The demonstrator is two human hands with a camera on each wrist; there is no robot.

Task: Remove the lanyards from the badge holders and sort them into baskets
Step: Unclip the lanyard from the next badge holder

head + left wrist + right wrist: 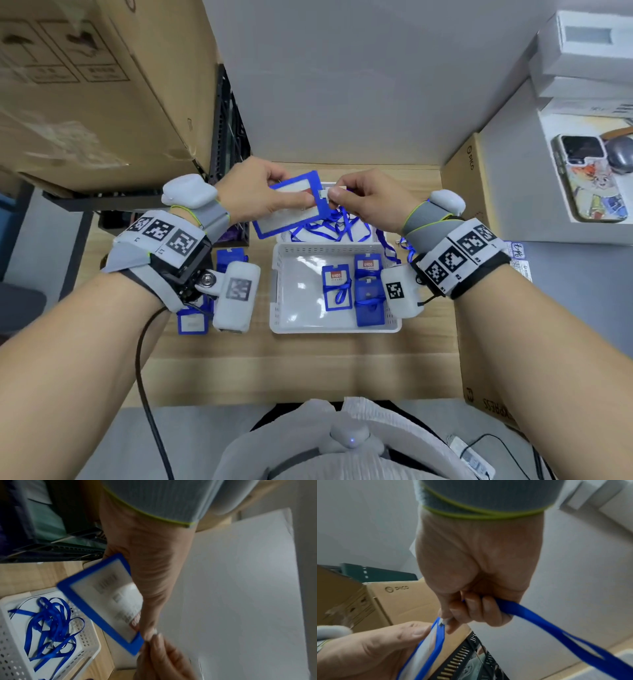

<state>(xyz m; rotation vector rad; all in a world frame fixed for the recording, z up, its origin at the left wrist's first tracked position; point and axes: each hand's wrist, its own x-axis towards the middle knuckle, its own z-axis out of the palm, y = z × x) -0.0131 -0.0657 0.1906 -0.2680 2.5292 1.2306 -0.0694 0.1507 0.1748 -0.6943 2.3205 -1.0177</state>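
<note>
I am gripping the blue badge holder (291,205) in my left hand (253,192), thumb on its face, fingers curled behind, raised above the far basket (371,240). My right hand (368,202) is pinching the metal clip (441,622) at the holder's top edge, and the lanyard (556,628) is trailing from my curled fingers. I judge the clip needs squeezing open while I am keeping the holder steady, not tugging the ribbon. The far basket is holding loose lanyards (51,626); the near basket (277,291) is holding holders with lanyards wrapped around them (356,291).
</note>
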